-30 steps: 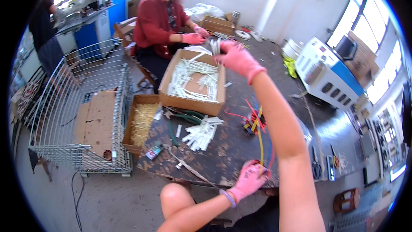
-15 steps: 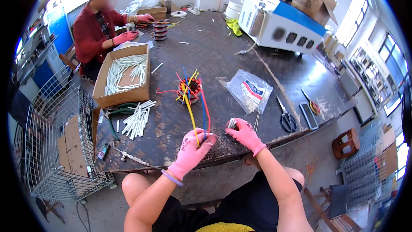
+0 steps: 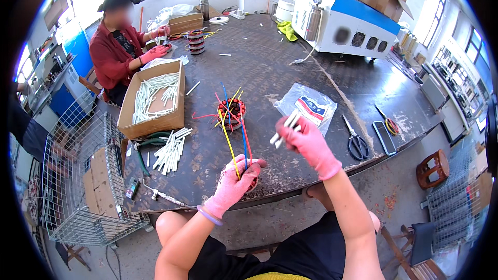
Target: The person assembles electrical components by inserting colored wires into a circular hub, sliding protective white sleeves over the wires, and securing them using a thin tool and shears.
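Observation:
My left hand, in a pink glove, is closed on the ends of yellow, blue and red wires. They rise from a round, dark-and-red wound motor stator on the table, where other coloured leads stick out. A bit of red shows under the left fingers, too hidden to name. My right hand, also gloved, is lifted over the table to the right of the wires. Its fingers grip several short white sleeves, which point in different directions and are a little blurred.
White sleeves lie piled near green-handled pliers, beside a cardboard box of more. A clear plastic bag, scissors and a phone lie to the right. Across the table a co-worker sits near another stator.
My right hand has risen and moved away from the table's near edge with the white sleeves, which now show more. The left hand keeps its hold on the wires. The view has shifted slightly.

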The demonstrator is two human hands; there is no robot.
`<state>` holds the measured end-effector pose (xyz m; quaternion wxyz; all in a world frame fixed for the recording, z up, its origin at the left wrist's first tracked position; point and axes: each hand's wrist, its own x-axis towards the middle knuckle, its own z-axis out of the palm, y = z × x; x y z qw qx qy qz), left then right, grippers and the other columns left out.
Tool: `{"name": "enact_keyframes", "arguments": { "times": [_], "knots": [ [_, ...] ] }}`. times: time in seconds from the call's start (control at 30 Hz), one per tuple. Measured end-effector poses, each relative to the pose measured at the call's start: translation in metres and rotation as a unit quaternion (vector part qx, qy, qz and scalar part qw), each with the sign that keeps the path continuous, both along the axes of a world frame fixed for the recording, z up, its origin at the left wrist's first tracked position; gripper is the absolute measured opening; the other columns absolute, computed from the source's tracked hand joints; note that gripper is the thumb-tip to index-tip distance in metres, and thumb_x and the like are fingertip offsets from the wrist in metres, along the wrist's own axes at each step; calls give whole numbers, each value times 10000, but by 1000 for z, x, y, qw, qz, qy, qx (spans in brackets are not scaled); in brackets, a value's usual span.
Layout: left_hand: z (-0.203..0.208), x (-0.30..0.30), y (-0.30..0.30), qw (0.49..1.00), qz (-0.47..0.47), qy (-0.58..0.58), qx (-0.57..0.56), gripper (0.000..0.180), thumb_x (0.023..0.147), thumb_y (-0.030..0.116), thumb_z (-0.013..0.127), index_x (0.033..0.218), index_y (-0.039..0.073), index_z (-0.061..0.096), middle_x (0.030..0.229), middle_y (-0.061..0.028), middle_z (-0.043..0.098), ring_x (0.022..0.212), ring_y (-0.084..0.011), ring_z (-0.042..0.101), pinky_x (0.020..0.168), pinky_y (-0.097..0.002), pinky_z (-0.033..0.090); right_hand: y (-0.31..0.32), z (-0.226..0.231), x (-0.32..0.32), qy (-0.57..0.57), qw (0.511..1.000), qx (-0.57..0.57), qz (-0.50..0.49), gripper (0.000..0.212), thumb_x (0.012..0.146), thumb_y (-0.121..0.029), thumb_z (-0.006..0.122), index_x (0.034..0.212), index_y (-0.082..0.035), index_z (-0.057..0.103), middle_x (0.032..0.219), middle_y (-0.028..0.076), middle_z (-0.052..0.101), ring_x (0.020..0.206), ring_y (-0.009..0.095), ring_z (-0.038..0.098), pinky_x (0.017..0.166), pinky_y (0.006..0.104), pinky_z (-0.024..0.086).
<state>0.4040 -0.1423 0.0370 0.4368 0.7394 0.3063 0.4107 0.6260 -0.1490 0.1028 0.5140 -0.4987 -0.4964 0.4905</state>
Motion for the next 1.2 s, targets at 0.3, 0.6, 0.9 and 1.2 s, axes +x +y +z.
{"name": "enact_keyframes", "arguments": {
  "times": [0.3, 0.6, 0.9, 1.2],
  "knots": [
    [9, -1, -3, 999, -35, 41, -1, 209, 923, 115, 560, 1049, 46, 711, 811, -47, 579, 796, -203, 575, 781, -323, 481, 22, 106, -33, -159, 982, 100, 25, 178, 966, -209, 608, 1004, -35, 609, 755, -20, 594, 616, 37, 479, 537, 227, 382],
    [-1, -3, -2, 999, -33, 6, 14, 198, 923, 121, 556, 1031, 64, 712, 849, -59, 653, 784, -220, 543, 793, -337, 473, 27, 109, -38, -242, 964, 108, 33, 250, 964, -284, 629, 947, -36, 602, 722, -19, 570, 620, 51, 465, 542, 251, 385],
    [3, -2, -3, 1000, -25, -8, 15, 187, 940, 135, 583, 1034, 51, 721, 764, -59, 568, 757, -206, 545, 725, -329, 466, 17, 119, -40, -283, 954, 97, 29, 226, 962, -272, 631, 969, -47, 611, 722, -23, 567, 616, 50, 466, 542, 252, 390],
    [-1, -3, 0, 998, -31, -7, 45, 160, 935, 101, 643, 1050, 24, 723, 810, -33, 600, 703, -134, 606, 628, -274, 484, 17, 130, -36, -253, 964, 44, 63, 236, 963, -289, 631, 993, -54, 622, 758, -18, 605, 626, 41, 492, 562, 227, 402]
  ]
}}
